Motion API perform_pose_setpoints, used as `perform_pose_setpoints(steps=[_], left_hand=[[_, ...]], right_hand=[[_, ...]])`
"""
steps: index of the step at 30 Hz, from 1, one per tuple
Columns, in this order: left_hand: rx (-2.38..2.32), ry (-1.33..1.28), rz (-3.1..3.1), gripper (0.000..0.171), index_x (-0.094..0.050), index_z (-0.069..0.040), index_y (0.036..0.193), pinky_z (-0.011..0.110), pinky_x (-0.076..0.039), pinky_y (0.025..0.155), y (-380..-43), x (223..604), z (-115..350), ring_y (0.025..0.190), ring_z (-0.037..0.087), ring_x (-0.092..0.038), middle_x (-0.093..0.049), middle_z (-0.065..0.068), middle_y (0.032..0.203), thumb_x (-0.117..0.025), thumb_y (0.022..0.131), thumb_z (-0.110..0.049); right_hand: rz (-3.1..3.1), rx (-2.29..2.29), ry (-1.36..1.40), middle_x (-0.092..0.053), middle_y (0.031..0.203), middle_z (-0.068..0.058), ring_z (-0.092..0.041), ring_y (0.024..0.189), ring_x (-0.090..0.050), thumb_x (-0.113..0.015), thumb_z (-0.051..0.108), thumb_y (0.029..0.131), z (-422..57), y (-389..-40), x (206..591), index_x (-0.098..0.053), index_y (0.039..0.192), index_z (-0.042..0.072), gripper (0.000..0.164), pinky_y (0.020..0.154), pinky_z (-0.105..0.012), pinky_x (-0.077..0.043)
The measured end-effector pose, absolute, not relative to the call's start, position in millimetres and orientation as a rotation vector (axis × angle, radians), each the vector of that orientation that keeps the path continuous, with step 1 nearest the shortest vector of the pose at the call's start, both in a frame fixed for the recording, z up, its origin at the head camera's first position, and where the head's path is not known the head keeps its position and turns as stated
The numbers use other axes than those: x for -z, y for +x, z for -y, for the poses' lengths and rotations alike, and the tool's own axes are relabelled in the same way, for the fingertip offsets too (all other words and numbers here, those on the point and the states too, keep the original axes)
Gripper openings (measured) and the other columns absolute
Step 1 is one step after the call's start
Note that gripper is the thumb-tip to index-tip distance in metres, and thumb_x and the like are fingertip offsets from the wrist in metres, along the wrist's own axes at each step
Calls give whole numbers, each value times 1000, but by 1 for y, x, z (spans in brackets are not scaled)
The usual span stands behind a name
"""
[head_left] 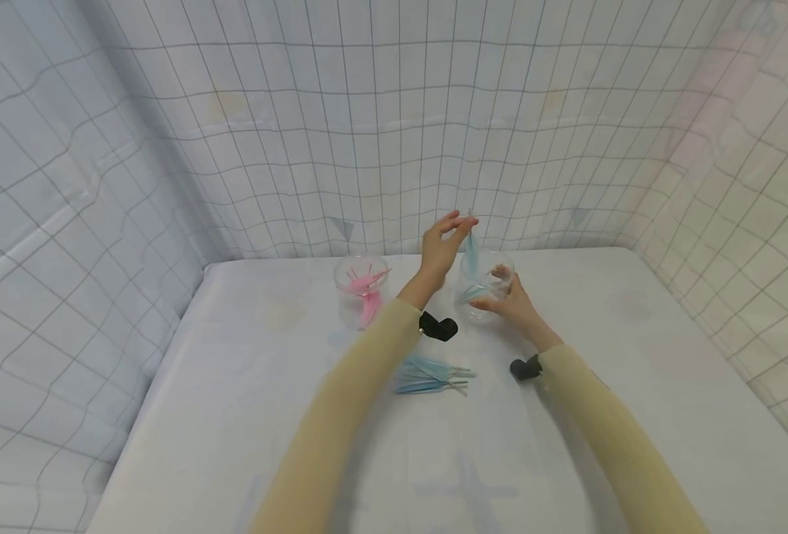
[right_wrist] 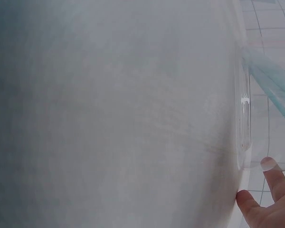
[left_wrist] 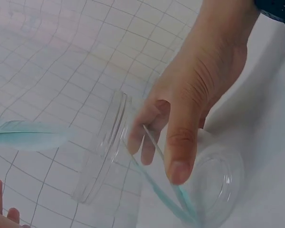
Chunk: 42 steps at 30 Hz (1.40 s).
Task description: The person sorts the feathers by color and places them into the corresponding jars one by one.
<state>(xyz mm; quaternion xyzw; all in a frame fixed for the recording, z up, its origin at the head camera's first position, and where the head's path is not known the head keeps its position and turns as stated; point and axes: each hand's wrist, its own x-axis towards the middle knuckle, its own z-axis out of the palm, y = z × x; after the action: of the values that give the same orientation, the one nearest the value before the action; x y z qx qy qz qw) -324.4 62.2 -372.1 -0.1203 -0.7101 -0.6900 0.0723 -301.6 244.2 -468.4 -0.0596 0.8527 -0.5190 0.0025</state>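
Note:
In the head view my left hand (head_left: pixel 441 248) pinches a light blue feather (head_left: pixel 471 258) by its quill. The feather hangs down at the mouth of a clear plastic jar (head_left: pixel 463 285). My right hand (head_left: pixel 517 305) grips that jar from its right side, thumb in front and fingers behind. Other blue feathers (left_wrist: pixel 166 199) lean inside the jar in the left wrist view, where the right hand (left_wrist: pixel 187 109) spans its wall. Fingers of the right hand (right_wrist: pixel 275 204) and a blue feather (right_wrist: pixel 275 83) show in the right wrist view, partly at the frame's edge.
A second clear jar (head_left: pixel 348 300) with pink feathers (head_left: pixel 369 285) stands left of my left wrist. Several blue feathers (head_left: pixel 427 371) lie in a pile on the white table (head_left: pixel 247 415), partly behind my left sleeve. Gridded white cloth (head_left: pixel 394 133) hangs behind and at both sides.

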Motion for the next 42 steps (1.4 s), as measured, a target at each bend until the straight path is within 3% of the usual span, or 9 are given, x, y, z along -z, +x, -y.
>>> perform_pose_setpoints(steps=[9, 18, 29, 36, 42], left_hand=[[2250, -223, 1901, 43, -68, -16, 111, 39, -31, 106, -335, 372, -79, 131, 13, -36, -45, 3, 140, -57, 84, -49], [2215, -145, 2044, 40, -67, -16, 112, 42, -32, 105, -332, 401, -81, 134, 20, -30, -42, 3, 142, -60, 86, -45], [2017, -296, 2331, 37, -68, -21, 111, 44, -30, 106, -326, 431, -52, 135, 17, -30, -44, -3, 139, -66, 82, -44], [1801, -419, 2425, 45, -63, -15, 117, 46, -32, 105, -314, 441, -19, 129, 17, -37, -51, 0, 132, -69, 80, -42], [1593, -542, 2526, 35, -68, -12, 105, 43, -25, 109, -300, 449, 4, 130, 18, -38, -52, 5, 131, -72, 79, -36]], right_hand=[[-2661, 1650, -204, -30, 143, -8, -29, 129, -29, -81, 45, 65, -244, -301, 468, -23, 138, 12, 99, 105, -51, -24], [-2634, 1660, -215, -27, 144, -9, -31, 129, -27, -80, 45, 66, -243, -300, 469, -20, 139, 14, 100, 104, -53, -25], [-2664, 1659, -213, -30, 140, -8, -30, 129, -28, -80, 44, 66, -243, -301, 468, -25, 131, 16, 90, 105, -53, -23], [-2654, 1629, -197, -27, 144, -9, -34, 131, -26, -79, 43, 68, -244, -303, 469, -23, 136, 15, 93, 103, -55, -26], [-2644, 1640, -203, -26, 145, -9, -34, 132, -25, -80, 40, 70, -245, -301, 467, -22, 136, 16, 91, 103, -56, -25]])
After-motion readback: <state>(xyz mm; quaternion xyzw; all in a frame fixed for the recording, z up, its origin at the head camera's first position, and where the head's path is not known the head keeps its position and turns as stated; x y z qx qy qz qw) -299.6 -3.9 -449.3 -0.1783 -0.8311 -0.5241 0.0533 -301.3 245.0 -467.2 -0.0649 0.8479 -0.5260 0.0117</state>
